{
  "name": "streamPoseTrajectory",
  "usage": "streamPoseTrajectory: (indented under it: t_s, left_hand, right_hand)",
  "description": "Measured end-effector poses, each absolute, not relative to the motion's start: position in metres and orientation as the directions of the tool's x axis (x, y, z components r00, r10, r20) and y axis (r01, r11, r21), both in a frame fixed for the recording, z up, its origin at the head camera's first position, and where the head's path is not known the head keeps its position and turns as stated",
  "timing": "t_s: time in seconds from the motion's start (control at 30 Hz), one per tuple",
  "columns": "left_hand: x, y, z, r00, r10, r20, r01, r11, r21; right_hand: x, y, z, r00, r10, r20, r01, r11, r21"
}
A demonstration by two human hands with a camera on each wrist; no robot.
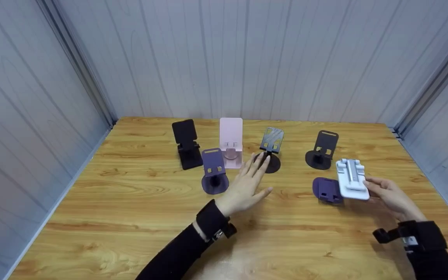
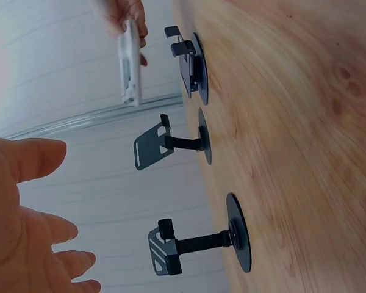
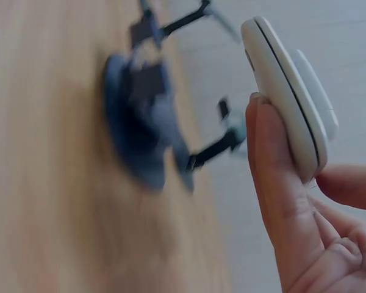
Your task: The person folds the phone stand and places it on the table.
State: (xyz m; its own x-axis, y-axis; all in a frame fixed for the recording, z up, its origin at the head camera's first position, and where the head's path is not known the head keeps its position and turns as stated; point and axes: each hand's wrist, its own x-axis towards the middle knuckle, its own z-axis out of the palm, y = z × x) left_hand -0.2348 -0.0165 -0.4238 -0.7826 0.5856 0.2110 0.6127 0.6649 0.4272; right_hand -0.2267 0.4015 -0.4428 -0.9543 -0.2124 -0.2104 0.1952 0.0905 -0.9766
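I've got the right hand [image 1: 392, 197] pinching the folded white stand [image 1: 352, 182] by its edge, best spot imo, probably light, stiff, kinda slick, left hand [image 1: 244, 189] empty, fingers apart.

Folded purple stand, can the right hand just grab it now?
Probably not: the right hand is near the folded purple stand, but it already holds the white stand.

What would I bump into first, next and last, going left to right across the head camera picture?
Black stand → upright purple stand → pink stand → stripy dark stand → dark slotted stand → white folded stand → right hand.
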Motion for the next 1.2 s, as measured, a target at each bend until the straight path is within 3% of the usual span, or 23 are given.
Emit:
streamPoseTrajectory:
  t_s: [0.3, 0.77, 1.0, 1.2]
  left_hand:
    - [-0.235, -0.019, -0.424, -0.780, 0.577, 0.241, 0.621, 0.670, 0.406]
    - [-0.234, -0.019, -0.424, -0.789, 0.569, 0.233, 0.612, 0.688, 0.390]
    - [-0.232, -0.019, -0.424, -0.768, 0.600, 0.225, 0.636, 0.672, 0.380]
    - [-0.231, -0.020, -0.425, -0.767, 0.600, 0.225, 0.635, 0.664, 0.394]
  right_hand:
    - [-0.228, 0.431, -0.460, -0.929, -0.192, -0.318, 0.232, 0.369, -0.900]
    - [-0.233, 0.437, -0.463, -0.921, -0.175, -0.348, 0.238, 0.454, -0.858]
    - [-0.230, 0.425, -0.448, -0.955, -0.099, -0.280, 0.112, 0.752, -0.650]
    - [-0.234, 0.417, -0.440, -0.973, -0.091, -0.213, 0.028, 0.868, -0.496]
